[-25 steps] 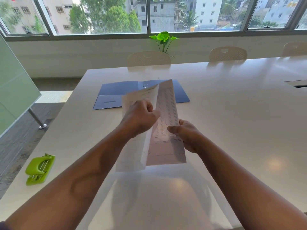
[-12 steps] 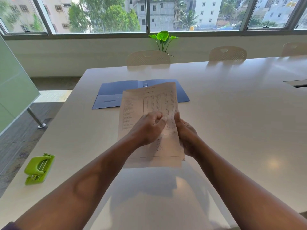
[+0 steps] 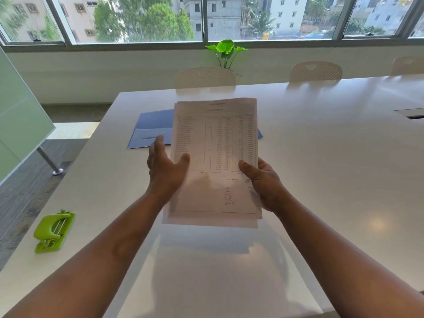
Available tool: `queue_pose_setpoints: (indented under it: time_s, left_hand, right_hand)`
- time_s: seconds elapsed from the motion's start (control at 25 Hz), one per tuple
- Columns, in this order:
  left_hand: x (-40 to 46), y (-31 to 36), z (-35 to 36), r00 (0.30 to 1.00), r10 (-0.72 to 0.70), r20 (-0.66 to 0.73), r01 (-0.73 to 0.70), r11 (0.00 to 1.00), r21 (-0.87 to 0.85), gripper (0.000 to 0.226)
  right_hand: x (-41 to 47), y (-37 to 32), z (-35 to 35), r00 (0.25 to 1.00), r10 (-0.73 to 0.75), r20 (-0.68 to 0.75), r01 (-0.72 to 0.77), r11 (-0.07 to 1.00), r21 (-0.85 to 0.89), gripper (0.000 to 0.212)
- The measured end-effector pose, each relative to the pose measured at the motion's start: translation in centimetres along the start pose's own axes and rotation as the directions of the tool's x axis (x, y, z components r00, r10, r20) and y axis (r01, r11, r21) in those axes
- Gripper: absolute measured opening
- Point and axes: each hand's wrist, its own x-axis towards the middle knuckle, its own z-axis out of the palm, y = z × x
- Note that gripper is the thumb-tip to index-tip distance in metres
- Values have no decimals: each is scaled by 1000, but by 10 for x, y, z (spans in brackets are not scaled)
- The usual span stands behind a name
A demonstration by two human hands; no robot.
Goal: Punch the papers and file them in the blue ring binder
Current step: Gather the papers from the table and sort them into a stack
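Papers [image 3: 215, 157]: upright, long axis away from you.
Right hand [image 3: 263, 180]: pinches their right edge.
Left hand [image 3: 165, 166]: open, touching left edge.
Punch [image 3: 54, 230]: counter, far left; your left hand nearer.

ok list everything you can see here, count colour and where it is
papers: a few stacked sheets, exact count unclear, white with printed tables, held up over the table centre
ring binder: one, blue, lying open on the table behind the papers
hole punch: one, lime green, near the table's left edge
table: one, white, fills most of the view
chairs: three visible, cream, along the far side
plant: one, green, by the window
left hand: one, open, blurred, at the papers' left edge
right hand: one, gripping the papers' right edge
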Motion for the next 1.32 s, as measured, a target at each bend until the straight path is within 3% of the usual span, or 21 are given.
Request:
queue_pose_setpoints:
  time_s: [0.08, 0.16, 0.24, 0.32, 0.56, 0.68, 0.8, 1.0, 1.2, 1.32]
  left_hand:
    - [10, -4, -12, 973, -125, 192, 189, 911, -366, 65]
    - [11, -5, -18, 947, -97, 306, 244, 835, -492, 37]
    - [9, -4, -18, 963, -61, 263, 180, 870, -459, 19]
    - [8, -5, -17, 973, -52, 225, 159, 857, -491, 16]
    - [4, -9, -17, 984, -45, 175, 134, 828, -545, 14]
    - [5, -1, -20, 995, 40, 88, 19, 815, -578, 13]
    - [6, 2, -23, 992, 123, 39, -79, 818, -570, 28]
    - [-1, -10, -19, 986, 128, 106, -42, 807, -589, 10]
    - [-2, -4, -22, 978, 194, 74, -115, 804, -583, 18]
    - [-2, -6, -22, 983, 168, 78, -90, 797, -597, 15]
  right_hand:
    - [4, 1, -2, 999, -48, 14, 48, 999, 14, 20]
    - [7, 0, -2, 995, -90, 33, 90, 996, 1, 20]
    - [9, 0, -1, 992, -120, 42, 122, 992, -27, 20]
    - [10, 0, -1, 989, -143, 46, 146, 988, -50, 22]
    - [11, 2, -7, 976, -210, 50, 214, 971, -109, 24]
    - [9, -7, -1, 954, -301, 10, 299, 941, -158, 18]
    - [8, -13, 3, 935, -355, 4, 350, 919, -180, 18]
    - [6, -8, 2, 951, -307, 29, 304, 915, -265, 21]
    - [6, -16, 7, 949, -312, 56, 314, 904, -289, 23]
    - [6, -14, 5, 957, -280, 72, 289, 919, -270, 28]
